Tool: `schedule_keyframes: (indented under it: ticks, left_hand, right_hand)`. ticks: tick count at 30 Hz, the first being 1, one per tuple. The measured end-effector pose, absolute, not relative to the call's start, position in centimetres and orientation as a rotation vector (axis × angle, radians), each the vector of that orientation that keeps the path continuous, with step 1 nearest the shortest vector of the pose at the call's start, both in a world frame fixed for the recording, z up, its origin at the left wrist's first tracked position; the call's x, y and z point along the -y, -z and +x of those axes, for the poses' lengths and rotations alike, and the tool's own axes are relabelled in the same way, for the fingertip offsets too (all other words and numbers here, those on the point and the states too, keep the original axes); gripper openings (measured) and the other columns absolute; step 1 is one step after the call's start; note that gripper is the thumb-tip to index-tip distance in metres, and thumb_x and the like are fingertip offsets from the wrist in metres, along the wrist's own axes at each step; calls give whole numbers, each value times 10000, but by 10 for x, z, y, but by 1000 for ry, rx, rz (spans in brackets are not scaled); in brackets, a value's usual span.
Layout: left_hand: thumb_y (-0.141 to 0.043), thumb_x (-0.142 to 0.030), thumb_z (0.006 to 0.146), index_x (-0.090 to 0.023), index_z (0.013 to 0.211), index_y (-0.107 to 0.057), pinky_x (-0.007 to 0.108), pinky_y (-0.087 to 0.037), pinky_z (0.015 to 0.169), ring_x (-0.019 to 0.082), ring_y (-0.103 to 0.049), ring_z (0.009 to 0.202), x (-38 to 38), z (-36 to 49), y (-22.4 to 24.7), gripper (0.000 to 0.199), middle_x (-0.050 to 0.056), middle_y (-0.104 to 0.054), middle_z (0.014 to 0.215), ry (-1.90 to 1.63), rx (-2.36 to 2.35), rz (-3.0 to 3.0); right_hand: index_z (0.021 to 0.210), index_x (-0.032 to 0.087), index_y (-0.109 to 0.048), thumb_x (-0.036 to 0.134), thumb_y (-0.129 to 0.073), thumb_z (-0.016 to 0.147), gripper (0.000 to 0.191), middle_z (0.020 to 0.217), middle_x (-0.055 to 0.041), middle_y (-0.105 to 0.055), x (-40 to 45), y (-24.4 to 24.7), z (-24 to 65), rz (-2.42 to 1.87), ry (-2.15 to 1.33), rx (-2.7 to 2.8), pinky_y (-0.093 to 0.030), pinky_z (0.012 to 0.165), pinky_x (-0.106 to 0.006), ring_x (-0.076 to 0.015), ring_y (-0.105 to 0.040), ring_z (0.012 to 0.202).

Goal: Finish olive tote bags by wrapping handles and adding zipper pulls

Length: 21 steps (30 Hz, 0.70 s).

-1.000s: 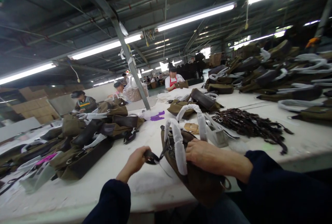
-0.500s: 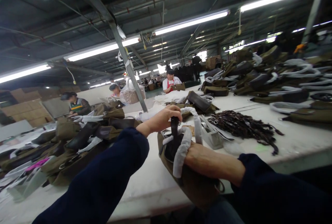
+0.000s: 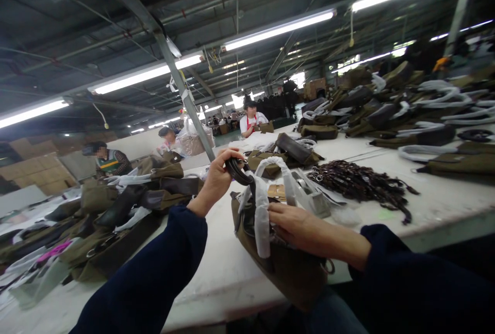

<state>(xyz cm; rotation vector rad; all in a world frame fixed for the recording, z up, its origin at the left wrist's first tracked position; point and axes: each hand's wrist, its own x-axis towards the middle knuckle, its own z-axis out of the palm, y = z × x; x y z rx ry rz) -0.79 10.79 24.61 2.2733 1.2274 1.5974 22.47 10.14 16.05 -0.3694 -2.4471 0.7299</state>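
Observation:
My left hand (image 3: pixel 214 182) is raised above the table and shut around a dark leather strap (image 3: pixel 236 172), which runs down into the bag's mouth. An olive canvas handbag (image 3: pixel 280 267) lies on the table in front of me. Its two handles (image 3: pixel 262 223) are wrapped in white padding. My right hand (image 3: pixel 303 228) rests across the bag's top edge and holds it, with the fingers at the opening. The bag's inside is mostly hidden by the handles and my hand.
Stacks of olive bags with white-wrapped handles cover the white table (image 3: pixel 386 220) on both sides. A heap of dark straps with metal rings (image 3: pixel 359 184) lies to my right. Co-workers (image 3: pixel 251 120) sit farther along.
My left hand has shifted slightly left and turned, with the strap still in it. My right hand has moved from the bag's side onto its top edge.

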Motion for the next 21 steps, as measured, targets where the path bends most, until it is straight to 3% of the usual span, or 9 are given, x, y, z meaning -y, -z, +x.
schedule_keyframes:
  ticks: [4,7,12,15,18,21]
  left_hand:
    - [-656,-210,817,-194,930,-661,368,-412,1049,214,-575,1159,-102,-18,-241,114,87,-607,1179,-1608,-1298,2243]
    - [-638,-182,835,-200,946,-660,357,-408,1056,206,-560,1177,-85,-13,-242,115,84,-584,1204,-1657,-1324,2339]
    - [-572,-107,866,-240,1004,-644,363,-410,1064,206,-523,1223,-48,-2,-221,205,68,-547,1280,-1715,-1494,2511]
    - [-515,-37,850,-251,1050,-631,382,-409,1074,223,-495,1259,-34,-1,-194,316,77,-527,1313,-1535,-1527,2583]
    - [-477,-13,834,-259,1084,-634,414,-407,1074,242,-484,1257,-32,-2,-176,384,82,-546,1294,-1339,-1510,2632]
    - [-508,-79,866,-267,1179,-619,418,-420,1052,253,-499,1232,-38,1,-174,382,93,-570,1273,-1278,-1424,2621]
  right_hand:
    - [1093,204,-638,335,-414,966,289,1033,-54,-674,-89,-178,223,-436,-1565,1967,-519,878,-368,-206,-625,949]
    - [1175,229,-603,427,-501,952,315,1113,-50,-673,-91,-179,216,-449,-1836,1644,-501,908,-366,-204,-627,1022]
    - [1152,200,-629,326,-611,891,291,1040,-67,-707,-105,-166,205,-340,-1989,1422,-505,841,-318,-185,-658,936]
    - [1179,211,-642,295,-636,859,331,1125,-69,-689,-107,-161,202,-306,-1921,1393,-509,828,-297,-181,-645,976]
    - [1137,220,-685,294,-630,848,303,1178,-48,-673,-102,-168,202,-326,-1751,1512,-477,961,-350,-201,-611,1079]
    - [1063,222,-727,269,-617,841,253,1212,-18,-662,-98,-179,204,-299,-1535,1737,-359,1116,-383,-207,-558,1177]
